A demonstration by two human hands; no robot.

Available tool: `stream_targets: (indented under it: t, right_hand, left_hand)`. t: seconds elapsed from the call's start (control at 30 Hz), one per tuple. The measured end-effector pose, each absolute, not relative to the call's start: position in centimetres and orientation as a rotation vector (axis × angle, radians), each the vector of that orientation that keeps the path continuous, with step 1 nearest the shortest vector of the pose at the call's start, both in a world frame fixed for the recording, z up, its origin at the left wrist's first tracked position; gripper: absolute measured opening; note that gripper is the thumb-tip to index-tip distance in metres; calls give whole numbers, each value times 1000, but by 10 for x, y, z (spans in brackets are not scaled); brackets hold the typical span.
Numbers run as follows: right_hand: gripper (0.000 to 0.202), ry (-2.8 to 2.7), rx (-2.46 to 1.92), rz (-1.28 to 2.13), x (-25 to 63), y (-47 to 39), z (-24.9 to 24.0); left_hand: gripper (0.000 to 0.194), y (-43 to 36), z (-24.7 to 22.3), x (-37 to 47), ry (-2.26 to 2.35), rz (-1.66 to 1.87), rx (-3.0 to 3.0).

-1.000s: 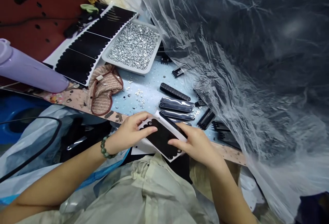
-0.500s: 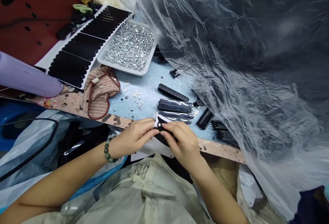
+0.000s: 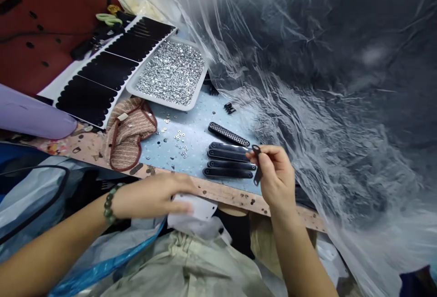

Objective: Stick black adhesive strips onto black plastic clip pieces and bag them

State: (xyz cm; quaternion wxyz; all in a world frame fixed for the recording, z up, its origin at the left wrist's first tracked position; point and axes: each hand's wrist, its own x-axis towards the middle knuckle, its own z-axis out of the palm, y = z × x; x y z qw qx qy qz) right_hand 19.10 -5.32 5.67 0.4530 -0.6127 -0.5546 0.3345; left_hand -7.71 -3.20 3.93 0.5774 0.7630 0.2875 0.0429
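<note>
My right hand (image 3: 276, 174) is closed, pinching a thin black strip (image 3: 258, 167) with rounded ends and a hole at its upper end. The strip hangs upright beside the right ends of several glossy black bars (image 3: 230, 156) lying on the blue table. Slightly blurred, my left hand (image 3: 167, 194) is at the table's front edge, its fingers stretched out and the thumb apart. Beneath it lies a white sheet (image 3: 201, 208) with small dark spots, at my lap. Behind the bars rests a black piece with a mesh pattern (image 3: 228, 134).
A white tray (image 3: 164, 101) full of small metal nuts stands at the back. Left of it lies a sheet of black stickers (image 3: 99, 78), near a brown striped cloth (image 3: 128, 138) and a purple cylinder (image 3: 34, 113). Loose nuts (image 3: 180, 135) dot the table. Clear plastic (image 3: 307, 106) covers the right side.
Both hands were together over a black-and-white piece at the table edge. They have parted: my left hand moved left and down, my right hand right with the black strip.
</note>
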Motion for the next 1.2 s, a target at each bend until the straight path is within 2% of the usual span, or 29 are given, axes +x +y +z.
stream_targets:
  t: [0.1,0.2,0.37,0.57,0.67,0.8,0.9,1.0,1.2]
  right_hand:
    - [11,-1736,-1569,611,188,-19,52]
    - [12,-2025,-1588,482,181,11,39]
    - [19,-2252,-1653,383,170,33,19]
    - [22,-2389,-1640,238,165,36,12]
    - [21,-2387,-1623,213,164,37,11]
    - [16,-2414,-1632,220,161,39,14]
    - [16,-2438,-1679,208,164,33,20]
    - [21,-2291,-1744,287,179,22,26]
    - [13,-2003,-1762,554,205,12,25]
  left_hand:
    - [34,7,29,-58,1084,470,1652]
    - [41,46,7,-28,1096,688,1421]
    - [41,73,-19,0,999,578,1139]
    - [37,72,-20,-4,928,597,882]
    - [37,72,-19,-5,900,595,893]
    - [21,72,-23,-2,930,632,1036]
    - [18,69,-27,1,1001,676,1109]
    - [19,65,-27,0,1046,704,1131]
    - [22,64,-22,-7,1095,715,1266]
